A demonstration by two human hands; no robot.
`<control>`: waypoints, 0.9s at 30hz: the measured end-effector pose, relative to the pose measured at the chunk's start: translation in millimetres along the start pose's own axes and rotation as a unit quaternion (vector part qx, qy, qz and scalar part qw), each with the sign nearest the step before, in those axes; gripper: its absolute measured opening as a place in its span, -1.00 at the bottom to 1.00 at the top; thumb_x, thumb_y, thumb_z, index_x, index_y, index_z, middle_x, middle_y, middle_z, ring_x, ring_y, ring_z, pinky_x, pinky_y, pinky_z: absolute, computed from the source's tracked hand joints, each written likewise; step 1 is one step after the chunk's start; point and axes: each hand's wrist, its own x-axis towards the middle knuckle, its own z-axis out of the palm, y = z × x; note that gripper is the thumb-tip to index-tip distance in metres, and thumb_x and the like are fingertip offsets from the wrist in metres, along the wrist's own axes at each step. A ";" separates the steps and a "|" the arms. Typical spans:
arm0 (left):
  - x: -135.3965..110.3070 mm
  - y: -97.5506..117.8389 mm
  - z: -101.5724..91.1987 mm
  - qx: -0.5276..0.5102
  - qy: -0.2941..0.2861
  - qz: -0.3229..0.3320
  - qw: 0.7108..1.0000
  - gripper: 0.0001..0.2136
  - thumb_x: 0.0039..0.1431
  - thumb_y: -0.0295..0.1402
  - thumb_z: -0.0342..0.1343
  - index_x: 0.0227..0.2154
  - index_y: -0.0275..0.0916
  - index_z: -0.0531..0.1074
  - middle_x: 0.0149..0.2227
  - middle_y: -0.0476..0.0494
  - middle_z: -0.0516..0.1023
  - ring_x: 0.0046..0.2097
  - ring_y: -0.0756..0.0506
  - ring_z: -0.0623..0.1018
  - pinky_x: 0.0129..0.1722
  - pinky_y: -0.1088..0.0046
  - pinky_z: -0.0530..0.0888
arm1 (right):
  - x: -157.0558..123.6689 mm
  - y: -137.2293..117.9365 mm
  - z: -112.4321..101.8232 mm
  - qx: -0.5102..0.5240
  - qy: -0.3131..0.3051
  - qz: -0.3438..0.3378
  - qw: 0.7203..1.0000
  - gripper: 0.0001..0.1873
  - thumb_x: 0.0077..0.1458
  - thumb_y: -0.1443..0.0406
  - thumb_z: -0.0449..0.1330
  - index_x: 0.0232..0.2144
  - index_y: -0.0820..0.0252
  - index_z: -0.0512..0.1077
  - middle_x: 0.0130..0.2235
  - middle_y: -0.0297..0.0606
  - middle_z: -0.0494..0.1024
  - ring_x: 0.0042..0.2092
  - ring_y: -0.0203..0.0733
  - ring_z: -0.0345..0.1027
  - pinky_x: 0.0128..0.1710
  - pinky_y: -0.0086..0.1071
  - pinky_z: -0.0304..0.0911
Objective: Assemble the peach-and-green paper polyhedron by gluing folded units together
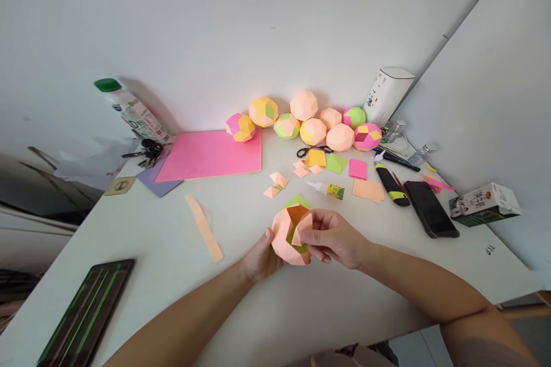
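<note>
An unfinished-looking peach paper ball (284, 239) with an opening at its top and right side is held above the table. Green and orange show inside it. My left hand (263, 257) cups the ball from the left, thumb on its side. Between the thumb and fingers of my right hand (333, 238) a peach paper piece (305, 227) is pinched at the edge of the opening; whether it is joined to the ball I cannot tell. Just behind the ball lies a green paper (296, 201). Small folded peach pieces (275, 184) and a glue bottle (329, 190) lie farther back.
Several finished paper balls (303, 105) stand along the wall. Behind the hands are scissors (313, 151), sticky notes (357, 168) and peach sheets (369, 190). A cutter (392, 184), phone (431, 209) and milk carton (485, 204) lie right; a pink board (210, 155) and peach strip (204, 227) left.
</note>
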 end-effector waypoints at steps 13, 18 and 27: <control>3.0 2.3 1.8 0.070 -0.028 0.023 0.997 -0.27 0.06 0.19 -0.01 0.06 -0.37 0.31 -0.27 -0.37 0.58 -0.11 -0.38 0.55 -0.08 0.00 0.41 | -0.7 3.1 -5.1 -0.020 0.031 0.010 0.999 -0.75 -0.05 0.26 0.35 -0.52 0.22 0.33 -0.71 -0.47 0.38 -0.69 -0.44 0.12 -0.73 -0.54 0.07; 3.3 1.9 0.6 0.086 -0.019 0.025 0.996 -0.27 0.05 0.21 -0.04 0.03 -0.37 0.33 -0.31 -0.33 0.58 -0.21 -0.34 0.57 -0.08 -0.03 0.40 | -1.3 4.8 -5.9 -0.013 0.035 -0.001 0.999 -0.77 -0.04 0.29 0.34 -0.51 0.23 0.33 -0.66 -0.44 0.43 -0.66 -0.41 0.21 -0.72 -0.54 0.13; 2.7 -0.4 -0.4 0.073 -0.011 0.037 0.997 -0.24 0.07 0.18 -0.03 0.14 -0.35 0.18 -0.32 -0.31 0.57 -0.23 -0.34 0.57 -0.14 -0.02 0.43 | -2.9 4.6 -6.3 -0.007 0.029 -0.003 1.000 -0.77 0.00 0.30 0.32 -0.50 0.22 0.31 -0.68 -0.44 0.45 -0.65 -0.40 0.25 -0.70 -0.55 0.20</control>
